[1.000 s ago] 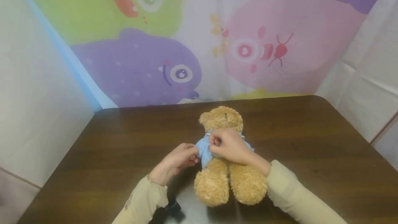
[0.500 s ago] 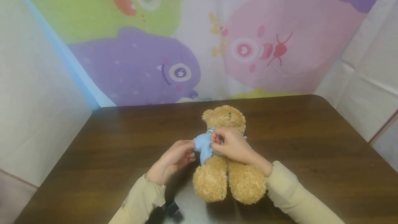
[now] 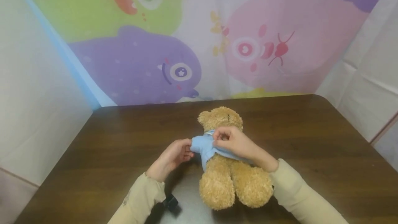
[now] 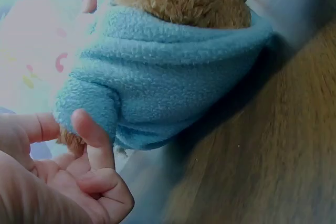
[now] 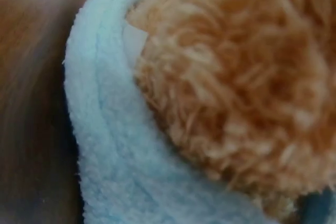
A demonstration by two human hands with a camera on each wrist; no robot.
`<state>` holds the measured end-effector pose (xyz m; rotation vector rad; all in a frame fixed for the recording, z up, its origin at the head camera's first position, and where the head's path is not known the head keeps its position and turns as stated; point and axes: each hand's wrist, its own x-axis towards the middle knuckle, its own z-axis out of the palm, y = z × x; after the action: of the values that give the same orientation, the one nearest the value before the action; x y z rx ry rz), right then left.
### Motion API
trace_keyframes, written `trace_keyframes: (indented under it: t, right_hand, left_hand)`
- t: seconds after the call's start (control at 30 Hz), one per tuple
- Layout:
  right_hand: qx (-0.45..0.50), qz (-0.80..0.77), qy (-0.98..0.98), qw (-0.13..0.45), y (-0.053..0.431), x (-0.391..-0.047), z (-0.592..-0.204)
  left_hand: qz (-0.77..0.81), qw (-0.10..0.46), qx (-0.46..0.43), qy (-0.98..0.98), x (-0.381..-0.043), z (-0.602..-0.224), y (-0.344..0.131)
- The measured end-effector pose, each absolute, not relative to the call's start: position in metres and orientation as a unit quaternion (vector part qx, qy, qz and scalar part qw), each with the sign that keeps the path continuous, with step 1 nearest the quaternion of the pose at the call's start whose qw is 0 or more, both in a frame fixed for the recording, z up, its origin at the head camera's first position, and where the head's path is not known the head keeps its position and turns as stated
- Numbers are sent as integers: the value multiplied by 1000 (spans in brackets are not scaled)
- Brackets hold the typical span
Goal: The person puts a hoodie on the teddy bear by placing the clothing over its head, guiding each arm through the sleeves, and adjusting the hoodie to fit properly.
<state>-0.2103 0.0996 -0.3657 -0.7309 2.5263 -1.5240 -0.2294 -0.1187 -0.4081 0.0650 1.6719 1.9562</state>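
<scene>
A tan plush teddy bear (image 3: 216,186) in a light blue fleece shirt (image 3: 206,148) lies on its back, its feet toward me. My left hand (image 3: 171,155) pinches the cuff of the bear's sleeve (image 4: 84,100) on that side, with a bit of paw fur showing below the cuff in the left wrist view. Across the bear's chest, my right hand (image 3: 239,144) pinches the shirt front between thumb and curled fingers, hiding part of the chest. The right wrist view shows the shirt hem (image 5: 105,93) around the fur, with a small white tag (image 5: 135,43) inside.
A dark brown wooden table (image 3: 124,130) lies under the bear. Behind it hangs a cloth (image 3: 214,72) with cartoon monsters, with pale side panels at left and right. A small black object (image 3: 172,203) shows beside my left sleeve.
The bear's sleeve has been drawn out to the left by my left hand. The bear's legs have swung slightly right and nearer me. My right hand stays on the shirt, shifted a little right.
</scene>
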Motion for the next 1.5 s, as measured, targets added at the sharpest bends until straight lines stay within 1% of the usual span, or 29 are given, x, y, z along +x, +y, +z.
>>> trace_keyframes:
  t: [0.13, 0.33, 0.37, 0.43, 0.53, 0.63, 0.7, 0.83, 0.9, 0.97, 1.1, 1.33, 1.5]
  right_hand:
    - [-247, -512, 820, 69, 102, -212, -365]
    - [-231, -603, 756, 107, 108, -218, -368]
    - [-229, -614, 748, 111, 108, -218, -368]
    - [-227, -612, 751, 99, 109, -218, -368]
    - [-234, -578, 780, 52, 106, -217, -367]
    - [-256, -514, 818, -19, 101, -215, -368]
    - [-276, -451, 846, -67, 97, -214, -370]
    - [-301, -337, 880, -144, 90, -210, -372]
    - [-304, -312, 884, -167, 86, -209, -372]
    - [-313, -307, 881, -178, 84, -208, -371]
    - [-330, -281, 885, -170, 79, -206, -368]
    - [-352, -224, 899, -133, 80, -203, -362]
    - [-366, -235, 896, -85, 85, -201, -358]
  left_hand:
    - [731, 288, 22, 618, -231, -410, -119]
    - [753, 299, 31, 586, -231, -407, -117]
    - [759, 303, 36, 575, -230, -406, -118]
    - [771, 300, 50, 560, -230, -405, -119]
    - [769, 272, 73, 573, -229, -404, -122]
    - [744, 222, 93, 623, -230, -402, -123]
    - [722, 198, 107, 654, -230, -400, -124]
    - [704, 183, 140, 672, -228, -397, -124]
    - [701, 180, 151, 674, -227, -396, -123]
    - [697, 174, 156, 678, -227, -395, -122]
    - [702, 174, 143, 676, -226, -396, -121]
    - [763, 219, 66, 605, -226, -397, -119]
    - [799, 203, 5, 566, -227, -397, -122]
